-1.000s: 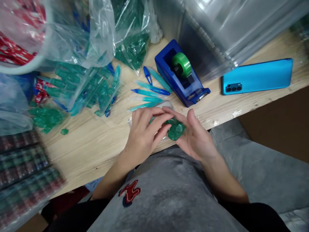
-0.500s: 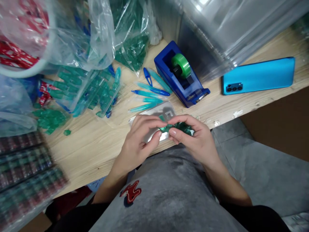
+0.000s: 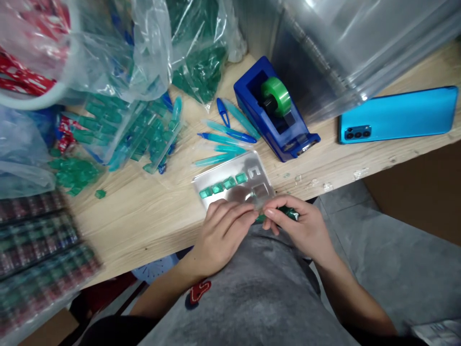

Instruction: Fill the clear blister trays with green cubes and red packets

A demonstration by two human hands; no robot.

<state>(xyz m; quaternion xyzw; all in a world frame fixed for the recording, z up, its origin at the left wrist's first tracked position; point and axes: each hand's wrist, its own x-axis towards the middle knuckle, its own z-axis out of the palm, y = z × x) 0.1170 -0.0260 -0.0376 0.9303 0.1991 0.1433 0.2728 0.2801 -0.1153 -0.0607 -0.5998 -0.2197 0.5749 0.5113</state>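
A silvery tray [image 3: 230, 194] lies near the table's front edge, with several green square pieces [image 3: 229, 183] in a row in it and a clear square shape at its right. My left hand [image 3: 225, 230] is at the tray's lower edge, its fingers pressed together at the tips; what they pinch is too small to tell. Close beside it, my right hand [image 3: 297, 223] is closed round a dark green shiny bundle [image 3: 290, 213], thumb and forefinger pinched. A bit of green shows between the two hands.
Behind the tray lie teal and blue pens [image 3: 225, 139] and a blue tape dispenser [image 3: 277, 110]. A blue phone [image 3: 399, 115] is at right. Green parts in bags [image 3: 77, 173], a white-rimmed tub [image 3: 39, 102] and packed rows [image 3: 39, 250] stand left.
Both hands have moved down and slightly right, off the tray, uncovering the row of green pieces. My left hand's fingers have come closer together. The whole view has shifted a little.
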